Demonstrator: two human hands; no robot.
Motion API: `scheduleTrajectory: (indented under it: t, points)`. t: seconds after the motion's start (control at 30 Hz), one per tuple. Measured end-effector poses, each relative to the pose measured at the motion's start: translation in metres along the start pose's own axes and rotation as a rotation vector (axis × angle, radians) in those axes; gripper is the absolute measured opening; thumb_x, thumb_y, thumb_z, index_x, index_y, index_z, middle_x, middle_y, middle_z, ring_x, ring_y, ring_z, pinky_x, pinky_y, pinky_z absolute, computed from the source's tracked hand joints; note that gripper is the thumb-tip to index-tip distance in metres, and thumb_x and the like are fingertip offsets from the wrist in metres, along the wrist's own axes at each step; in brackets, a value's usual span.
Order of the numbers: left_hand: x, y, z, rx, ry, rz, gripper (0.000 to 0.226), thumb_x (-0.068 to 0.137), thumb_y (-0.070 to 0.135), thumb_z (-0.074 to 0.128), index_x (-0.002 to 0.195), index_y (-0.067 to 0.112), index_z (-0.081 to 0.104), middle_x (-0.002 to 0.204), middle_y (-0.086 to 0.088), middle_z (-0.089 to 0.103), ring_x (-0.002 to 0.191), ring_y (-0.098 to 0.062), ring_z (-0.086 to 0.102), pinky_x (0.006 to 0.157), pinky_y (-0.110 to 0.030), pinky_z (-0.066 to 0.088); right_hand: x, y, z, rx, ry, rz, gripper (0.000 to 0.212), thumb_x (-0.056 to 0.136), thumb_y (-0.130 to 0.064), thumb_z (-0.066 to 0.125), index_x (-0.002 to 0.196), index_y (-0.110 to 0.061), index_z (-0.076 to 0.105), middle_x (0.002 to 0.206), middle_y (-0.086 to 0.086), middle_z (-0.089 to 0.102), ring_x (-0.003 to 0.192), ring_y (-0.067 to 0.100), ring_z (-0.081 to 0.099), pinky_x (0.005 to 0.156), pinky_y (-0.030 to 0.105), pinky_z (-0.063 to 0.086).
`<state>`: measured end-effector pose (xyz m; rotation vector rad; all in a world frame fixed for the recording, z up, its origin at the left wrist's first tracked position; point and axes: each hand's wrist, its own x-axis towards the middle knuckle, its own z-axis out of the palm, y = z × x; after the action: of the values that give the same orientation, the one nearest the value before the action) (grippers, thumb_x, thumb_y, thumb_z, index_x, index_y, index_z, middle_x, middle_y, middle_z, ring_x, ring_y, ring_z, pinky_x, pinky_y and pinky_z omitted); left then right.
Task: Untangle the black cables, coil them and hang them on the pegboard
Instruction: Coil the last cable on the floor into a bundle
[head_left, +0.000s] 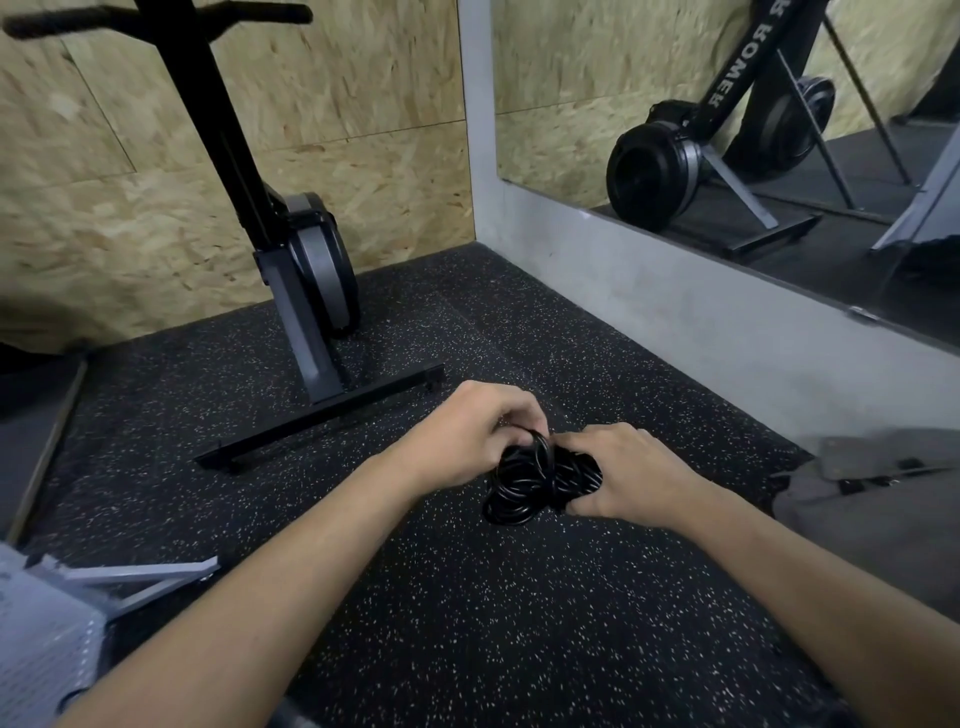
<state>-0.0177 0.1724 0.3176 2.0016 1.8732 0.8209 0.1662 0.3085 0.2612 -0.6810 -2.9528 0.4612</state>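
Note:
A bundle of coiled black cable (530, 480) hangs between my two hands, low over the speckled black rubber floor. My left hand (470, 434) pinches the top of the coil with curled fingers. My right hand (628, 475) grips the right side of the bundle, thumb under it. Part of the cable is hidden behind my fingers. A white perforated pegboard (41, 623) shows at the bottom left corner, beside my left forearm.
A rowing machine (306, 270) stands upright against the chipboard wall, its black foot bar (322, 418) lying just beyond my left hand. A wall mirror (727, 130) is at the right. A grey trouser leg (872, 499) fills the right edge.

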Motion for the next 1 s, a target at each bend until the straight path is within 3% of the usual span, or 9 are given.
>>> scheduleTrajectory:
  t: [0.1,0.33,0.53,0.63,0.73,0.87,1.0]
  points:
    - [-0.001,-0.001,0.002,-0.038,0.035,-0.008,0.018,0.093,-0.001,0.069,0.098,0.015,0.076,0.096,0.009,0.074,0.095,-0.006,0.069,0.088,-0.03,0.055,0.0,0.005,-0.002,0.018,-0.022,0.029,0.066,0.072,-0.055,0.082,0.132,-0.043,0.058,0.1,-0.015,0.063,0.095,0.015,0.063,0.087,0.042,0.056]
    - [0.004,0.009,0.008,0.088,-0.01,0.175,0.019,0.094,-0.003,0.068,0.101,0.012,0.077,0.099,0.005,0.071,0.094,-0.006,0.067,0.087,-0.027,0.055,0.003,0.007,0.0,0.069,-0.065,0.123,0.049,0.068,-0.047,0.088,0.112,-0.043,0.065,0.088,-0.014,0.064,0.085,0.017,0.065,0.078,0.035,0.056]
    - [0.003,-0.005,0.011,-0.12,0.064,-0.007,0.015,0.095,0.003,0.071,0.1,0.016,0.078,0.096,0.01,0.075,0.095,-0.006,0.069,0.09,-0.023,0.053,0.002,0.008,-0.002,0.13,-0.05,0.084,0.066,0.064,-0.053,0.087,0.125,-0.04,0.065,0.094,-0.016,0.068,0.088,0.01,0.065,0.084,0.034,0.056]
    - [0.004,-0.011,0.011,-0.169,0.123,-0.067,0.015,0.095,0.005,0.072,0.097,0.018,0.077,0.089,0.014,0.074,0.085,-0.002,0.066,0.082,-0.016,0.049,0.001,0.006,-0.007,0.196,-0.025,0.055,0.067,0.065,-0.051,0.089,0.127,-0.04,0.067,0.092,-0.019,0.07,0.085,0.003,0.065,0.082,0.031,0.054]
    - [0.004,-0.007,0.015,-0.159,0.138,-0.041,0.015,0.094,0.003,0.071,0.096,0.017,0.075,0.093,0.012,0.072,0.089,-0.007,0.067,0.084,-0.018,0.05,0.0,0.008,-0.01,0.213,-0.035,0.069,0.065,0.065,-0.049,0.09,0.126,-0.04,0.068,0.091,-0.02,0.069,0.084,-0.002,0.062,0.077,0.025,0.049]
    - [0.001,-0.007,0.02,-0.14,0.055,-0.038,0.014,0.094,0.003,0.072,0.098,0.017,0.072,0.099,0.008,0.07,0.095,-0.01,0.067,0.089,-0.026,0.054,-0.001,0.007,-0.008,0.166,-0.071,0.076,0.068,0.064,-0.053,0.088,0.127,-0.04,0.067,0.096,-0.018,0.071,0.089,0.003,0.065,0.084,0.029,0.054]
    - [0.001,-0.014,0.014,-0.083,0.08,-0.052,0.012,0.092,0.006,0.076,0.096,0.017,0.074,0.098,0.008,0.068,0.093,-0.009,0.066,0.08,-0.019,0.051,-0.004,0.008,-0.012,0.194,-0.028,0.074,0.056,0.066,-0.048,0.088,0.118,-0.042,0.069,0.09,-0.02,0.071,0.084,0.0,0.064,0.08,0.029,0.053]
